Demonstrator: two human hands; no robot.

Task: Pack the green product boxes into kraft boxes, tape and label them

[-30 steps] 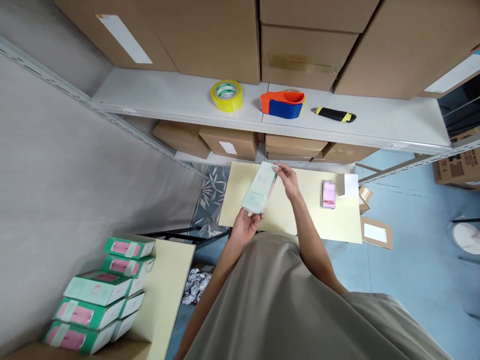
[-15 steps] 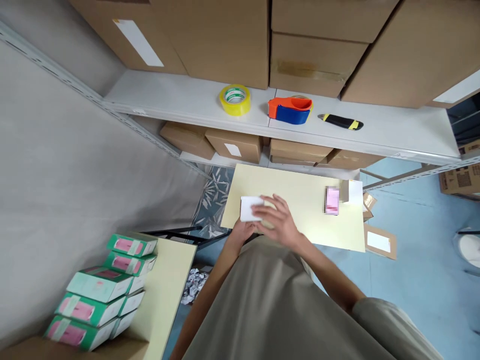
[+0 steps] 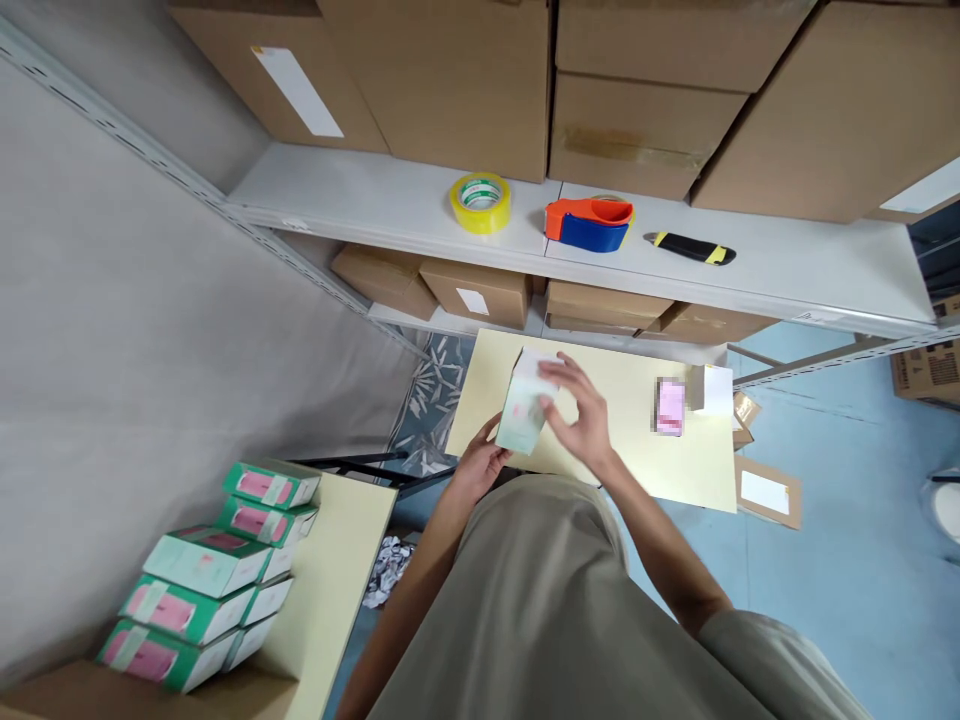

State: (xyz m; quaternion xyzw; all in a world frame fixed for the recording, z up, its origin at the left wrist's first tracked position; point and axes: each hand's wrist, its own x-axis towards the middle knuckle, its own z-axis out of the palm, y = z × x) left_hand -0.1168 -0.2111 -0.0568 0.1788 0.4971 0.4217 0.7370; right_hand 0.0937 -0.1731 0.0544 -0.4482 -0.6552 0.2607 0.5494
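Note:
Above the near edge of the cream table is a small pale-green and white carton [image 3: 523, 412], tilted, with its long side facing up at me. My left hand [image 3: 482, 462] grips its lower left end, the fingers partly hidden beneath it. At the upper right of the carton, my right hand [image 3: 582, 412] curls its thumb and fingers over the edge and face. Further right on the table lies a pink item [image 3: 669, 406], blurred by pixelation, beside an open white and brown box [image 3: 714, 390].
Stacked green cartons with pink pictures [image 3: 184, 605] stand on a side table [image 3: 341, 560] at left. A grey shelf [image 3: 360, 190] ahead bears yellow tape [image 3: 481, 203], an orange-blue tape dispenser [image 3: 589, 223], a utility knife [image 3: 691, 248] and large brown boxes [image 3: 465, 90].
The carton has turned from its white end to its long pale-green side. My right hand has shifted right and stays at the carton. The view has moved slightly.

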